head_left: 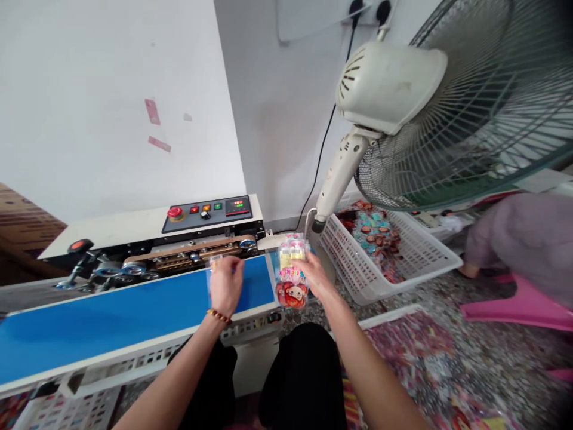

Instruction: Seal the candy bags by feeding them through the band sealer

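My right hand [314, 275] grips a small stack of clear plastic packets [292, 292], printed with a red-maned cartoon animal and colourful lettering. The stack is upright beyond the right end of the blue conveyor belt [134, 304]. Over that belt, my left hand [225, 286] has its fingers closed on a clear packet [209, 283], mostly hidden behind the hand. This packet is close to the drive bands of the band sealer [201, 246]. A beaded bracelet circles my left wrist.
A white basket [358, 292] holding more packets stands to the right, beneath a large fan [394, 83]. Lower right, many packets [412, 352] fill another container. At far right are a person's leg [523, 239] and a pink stool [519, 307]. The sealer's control panel [206, 214] faces up.
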`<action>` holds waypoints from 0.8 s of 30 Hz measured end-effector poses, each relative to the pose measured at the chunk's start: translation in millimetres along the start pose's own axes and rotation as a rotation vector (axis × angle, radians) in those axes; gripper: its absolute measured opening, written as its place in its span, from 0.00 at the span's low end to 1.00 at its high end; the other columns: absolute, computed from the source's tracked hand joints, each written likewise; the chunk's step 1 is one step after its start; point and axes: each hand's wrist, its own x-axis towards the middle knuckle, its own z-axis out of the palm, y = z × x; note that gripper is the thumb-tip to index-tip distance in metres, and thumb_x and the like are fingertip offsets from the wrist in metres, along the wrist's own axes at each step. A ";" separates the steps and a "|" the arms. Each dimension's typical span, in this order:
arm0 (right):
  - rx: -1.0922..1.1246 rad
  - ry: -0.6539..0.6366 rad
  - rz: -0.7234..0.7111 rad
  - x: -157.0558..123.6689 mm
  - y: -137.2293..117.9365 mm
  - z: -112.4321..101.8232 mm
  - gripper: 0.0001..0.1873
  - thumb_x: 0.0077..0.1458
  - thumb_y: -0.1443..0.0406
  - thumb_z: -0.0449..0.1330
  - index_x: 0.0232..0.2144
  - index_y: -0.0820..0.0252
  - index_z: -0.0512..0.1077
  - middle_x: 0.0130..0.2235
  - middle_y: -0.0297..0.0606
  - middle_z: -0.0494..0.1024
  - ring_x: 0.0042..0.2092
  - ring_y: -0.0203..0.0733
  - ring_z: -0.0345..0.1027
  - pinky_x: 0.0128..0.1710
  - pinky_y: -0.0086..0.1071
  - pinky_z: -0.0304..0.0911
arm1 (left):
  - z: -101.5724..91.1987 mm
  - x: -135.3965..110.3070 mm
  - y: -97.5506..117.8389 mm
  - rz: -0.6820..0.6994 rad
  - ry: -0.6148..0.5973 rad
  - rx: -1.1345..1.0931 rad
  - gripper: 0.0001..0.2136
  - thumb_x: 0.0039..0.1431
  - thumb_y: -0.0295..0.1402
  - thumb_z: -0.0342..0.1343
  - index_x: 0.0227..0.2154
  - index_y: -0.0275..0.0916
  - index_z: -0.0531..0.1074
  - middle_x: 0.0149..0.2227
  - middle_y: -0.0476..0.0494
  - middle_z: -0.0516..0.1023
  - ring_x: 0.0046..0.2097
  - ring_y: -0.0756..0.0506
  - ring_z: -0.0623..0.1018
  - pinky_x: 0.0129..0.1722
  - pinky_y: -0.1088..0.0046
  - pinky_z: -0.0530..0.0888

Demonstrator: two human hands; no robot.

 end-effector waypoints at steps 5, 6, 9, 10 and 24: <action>-0.078 -0.020 -0.024 2.0 0.2 1.8 0.17 0.42 0.60 0.66 0.38 0.53 0.77 0.36 0.33 0.83 0.36 0.45 0.76 0.37 0.34 0.71 | 45.8 3.5 40.5 -0.039 -0.364 -0.292 0.08 0.58 0.36 0.57 0.29 0.38 0.76 0.29 0.46 0.78 0.30 0.46 0.76 0.32 0.74 0.69; -0.089 -0.002 -0.025 2.9 1.2 0.8 0.18 0.42 0.59 0.66 0.39 0.53 0.77 0.36 0.33 0.83 0.35 0.45 0.76 0.37 0.35 0.71 | 49.8 6.7 43.9 -0.079 -0.365 -0.334 0.07 0.57 0.34 0.57 0.27 0.38 0.76 0.27 0.46 0.77 0.28 0.47 0.75 0.30 0.74 0.68; -0.095 0.054 -0.017 6.0 4.7 -2.4 0.20 0.43 0.59 0.65 0.41 0.54 0.76 0.35 0.34 0.83 0.34 0.45 0.76 0.36 0.35 0.70 | 51.5 13.6 44.9 -0.158 -0.333 -0.402 0.06 0.56 0.31 0.56 0.26 0.37 0.74 0.26 0.47 0.76 0.24 0.50 0.72 0.27 0.76 0.67; -0.090 0.060 -0.014 6.7 5.6 -3.1 0.20 0.43 0.58 0.65 0.41 0.55 0.75 0.35 0.34 0.83 0.34 0.45 0.76 0.36 0.35 0.70 | 50.5 14.4 43.8 -0.155 -0.338 -0.417 0.06 0.56 0.32 0.56 0.26 0.37 0.74 0.26 0.47 0.77 0.23 0.50 0.72 0.26 0.76 0.67; -0.123 0.130 -0.024 6.3 -3.7 -9.6 0.21 0.39 0.59 0.65 0.39 0.56 0.76 0.34 0.33 0.82 0.34 0.44 0.74 0.34 0.33 0.68 | 49.5 18.0 42.5 -0.193 -0.374 -0.252 0.08 0.54 0.25 0.55 0.21 0.38 0.72 0.23 0.49 0.77 0.20 0.51 0.71 0.25 0.77 0.66</action>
